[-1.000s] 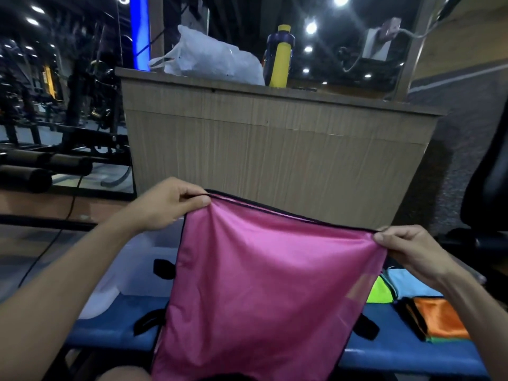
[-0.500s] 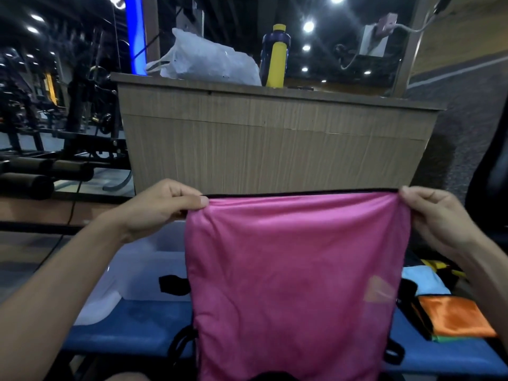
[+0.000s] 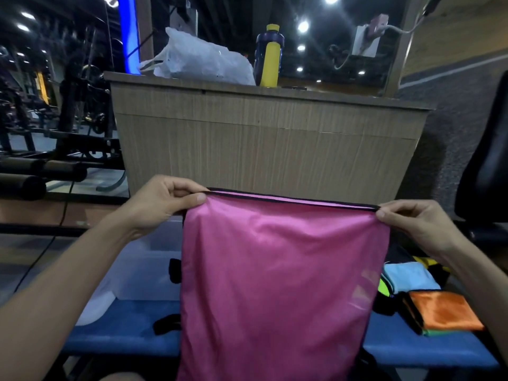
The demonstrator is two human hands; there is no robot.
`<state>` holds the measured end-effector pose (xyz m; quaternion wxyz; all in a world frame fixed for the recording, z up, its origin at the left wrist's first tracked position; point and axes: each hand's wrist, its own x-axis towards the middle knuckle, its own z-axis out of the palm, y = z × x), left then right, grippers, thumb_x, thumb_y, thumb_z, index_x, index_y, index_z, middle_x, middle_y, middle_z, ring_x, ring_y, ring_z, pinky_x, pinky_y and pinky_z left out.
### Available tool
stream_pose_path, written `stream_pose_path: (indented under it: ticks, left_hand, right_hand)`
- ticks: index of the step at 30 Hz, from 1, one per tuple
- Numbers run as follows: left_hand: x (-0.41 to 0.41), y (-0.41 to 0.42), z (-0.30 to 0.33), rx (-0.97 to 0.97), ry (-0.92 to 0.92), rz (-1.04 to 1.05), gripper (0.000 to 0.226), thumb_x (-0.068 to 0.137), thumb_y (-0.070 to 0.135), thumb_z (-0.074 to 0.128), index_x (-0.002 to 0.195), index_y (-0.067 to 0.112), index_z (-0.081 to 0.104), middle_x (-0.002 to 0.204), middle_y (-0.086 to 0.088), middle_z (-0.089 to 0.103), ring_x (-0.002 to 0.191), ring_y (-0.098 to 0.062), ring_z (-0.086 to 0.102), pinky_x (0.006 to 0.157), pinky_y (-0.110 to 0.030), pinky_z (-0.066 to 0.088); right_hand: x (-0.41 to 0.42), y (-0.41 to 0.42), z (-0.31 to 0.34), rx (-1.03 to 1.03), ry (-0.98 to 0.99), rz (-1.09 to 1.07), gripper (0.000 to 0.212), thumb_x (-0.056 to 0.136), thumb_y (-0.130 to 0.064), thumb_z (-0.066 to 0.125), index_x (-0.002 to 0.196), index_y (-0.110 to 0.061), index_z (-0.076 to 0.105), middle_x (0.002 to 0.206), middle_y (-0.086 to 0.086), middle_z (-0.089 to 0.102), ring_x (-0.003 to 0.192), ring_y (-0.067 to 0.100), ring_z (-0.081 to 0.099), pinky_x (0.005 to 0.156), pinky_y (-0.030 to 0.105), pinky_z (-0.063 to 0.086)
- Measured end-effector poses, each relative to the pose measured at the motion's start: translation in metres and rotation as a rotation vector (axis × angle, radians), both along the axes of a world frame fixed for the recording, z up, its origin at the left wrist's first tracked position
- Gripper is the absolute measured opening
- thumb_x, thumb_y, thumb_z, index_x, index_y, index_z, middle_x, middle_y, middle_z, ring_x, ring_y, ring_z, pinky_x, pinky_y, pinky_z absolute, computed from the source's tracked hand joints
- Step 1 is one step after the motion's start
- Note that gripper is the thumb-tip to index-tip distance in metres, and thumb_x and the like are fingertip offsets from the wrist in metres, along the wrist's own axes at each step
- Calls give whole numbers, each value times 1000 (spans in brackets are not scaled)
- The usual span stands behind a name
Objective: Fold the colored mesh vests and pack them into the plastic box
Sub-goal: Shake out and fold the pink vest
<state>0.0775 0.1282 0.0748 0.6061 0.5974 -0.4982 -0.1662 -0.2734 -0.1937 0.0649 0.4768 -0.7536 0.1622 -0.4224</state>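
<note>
We now hold the pink vest (image 3: 283, 270) taut mid-frame, left hand (image 3: 162, 204) and right hand (image 3: 415, 224) each pinching a top corner; the edge has levelled out since a second ago, ready for folding. The plastic box (image 3: 140, 265) waits lower left.

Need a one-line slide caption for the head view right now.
Left hand and right hand pinch the pink vest by its top edge above the blue bench.

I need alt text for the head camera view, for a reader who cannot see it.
Two hands, left hand and right hand, pinch the top corners of a pink mesh vest held up over a blue bench. Folded vests lie at right; a clear plastic box sits behind.
</note>
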Motion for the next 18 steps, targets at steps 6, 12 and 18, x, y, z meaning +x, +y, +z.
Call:
stream_pose_path:
  ticks: [6,12,18]
  left_hand:
    - [9,-2,3,84,-148,60,19,94,22,69,111,20,75,76,-3,74,78,-3,66,87,-23,50]
    - [10,-6,6,199,-596,335,20,99,23,64,92,41,68,85,21,73,88,8,67,81,-19,48]
    - [4,4,7,261,-338,13,27,104,25,54,87,20,73,88,6,72,85,-12,65,88,-33,49]
  right_hand:
    - [-1,-2,0,15,28,39,64,30,-63,99,71,-17,81,89,5,77,82,8,71,79,16,57]
    - [1,1,9,49,20,73,68,31,-61,100,76,-15,79,78,4,75,70,7,69,69,17,58]
    - [-4,7,15,106,-2,111,82,31,-56,102,93,-14,70,71,-1,71,63,5,67,61,18,57]
